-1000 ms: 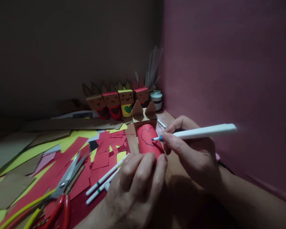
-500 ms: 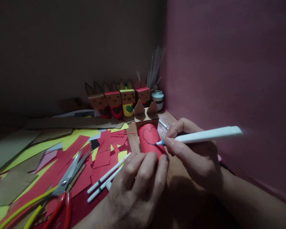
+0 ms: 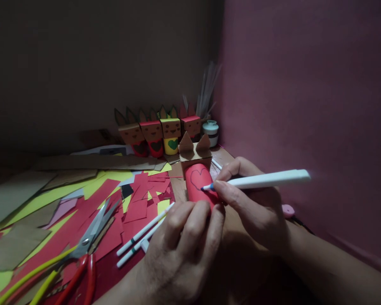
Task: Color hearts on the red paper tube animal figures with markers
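My left hand [image 3: 186,245] is closed round the lower end of a paper figure [image 3: 195,195], which has a red tube body and a brown cardboard head with two pointed ears. A dark heart outline shows on the red body. Between the thumb and fingers of my right hand [image 3: 252,203] is a white felt-tip pen [image 3: 266,180] with a blue collar. Its tip touches the red paper at the lower part of the heart. My left fingers hide the bottom of the tube.
Scissors [image 3: 85,241] with red and yellow handles lie at the left on red and yellow paper scraps [image 3: 139,203]. Two white pens [image 3: 142,231] rest beside my left hand. Several finished figures [image 3: 171,131] and a small jar [image 3: 210,133] stand behind. A pink wall [image 3: 305,106] rises at the right.
My right hand and the pen have shifted a little left, and the pen tip has moved along the heart's lower edge. My left hand keeps its hold on the figure.
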### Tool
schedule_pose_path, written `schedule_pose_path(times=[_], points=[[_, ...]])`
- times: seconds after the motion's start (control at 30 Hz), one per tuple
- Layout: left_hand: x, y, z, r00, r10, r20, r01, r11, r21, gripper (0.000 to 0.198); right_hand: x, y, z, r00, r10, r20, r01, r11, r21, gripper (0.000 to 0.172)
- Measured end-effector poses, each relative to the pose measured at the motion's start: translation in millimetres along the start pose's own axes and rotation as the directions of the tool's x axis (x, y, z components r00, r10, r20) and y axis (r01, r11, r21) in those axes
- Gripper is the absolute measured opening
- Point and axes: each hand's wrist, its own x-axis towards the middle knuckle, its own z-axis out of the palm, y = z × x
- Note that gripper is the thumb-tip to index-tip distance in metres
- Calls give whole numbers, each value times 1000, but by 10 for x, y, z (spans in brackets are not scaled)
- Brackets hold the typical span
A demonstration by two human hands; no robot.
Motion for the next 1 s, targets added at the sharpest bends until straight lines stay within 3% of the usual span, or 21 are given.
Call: schedule_pose_path(times=[0.47, 0.63, 0.87, 1.0], points=[[-23, -1, -18, 999, 19, 39, -18, 1000, -24, 38, 64, -14, 50, 997, -78, -11, 77, 991, -110, 8], [-18, -5, -19, 999, 32, 34, -32, 999, -18, 39, 39, 16, 32, 999, -43, -16, 41, 994, -97, 2], [22, -2, -3, 1000, 28, 2, -28, 999, -22, 36, 59, -28, 32, 996, -28, -80, 20, 995, -96, 8], [60, 1, -23, 999, 50, 17, -50, 999, -2, 34, 140, -78, 49, 999, -21, -45, 15, 991, -129, 8]])
